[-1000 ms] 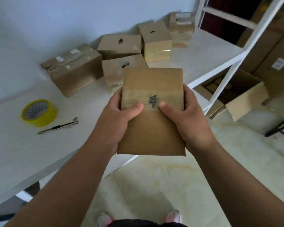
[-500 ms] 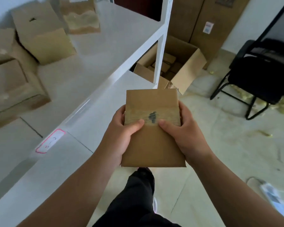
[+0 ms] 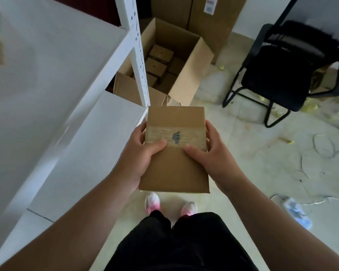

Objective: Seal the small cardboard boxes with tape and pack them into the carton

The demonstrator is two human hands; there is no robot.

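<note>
I hold a small flat brown cardboard box (image 3: 174, 169) out in front of me with both hands. My left hand (image 3: 137, 157) grips its left edge, thumb laid across the top face and the other fingers wrapped round the side. My right hand (image 3: 215, 155) grips the right edge the same way, thumb on top. Both thumb tips touch the near edge of a strip of clear tape (image 3: 192, 136) that crosses the top face from side to side, with a dark smudge between my thumbs.

Beyond my hands, on the floor, stands a large open brown cardboard carton (image 3: 192, 75) with its flaps up. Several small brown boxes (image 3: 160, 55) lie packed in its bottom. The box I hold is on the near side of the carton, above the floor.

Left of my left hand run the white shelf boards (image 3: 57, 94) of a rack. Its white perforated post (image 3: 138, 55) stands between my hands and the carton. Beyond my right hand, to the right, stands a black chair (image 3: 278, 79). Below my hands are my pink-and-white shoes (image 3: 152, 202) on the pale floor (image 3: 262, 153).
</note>
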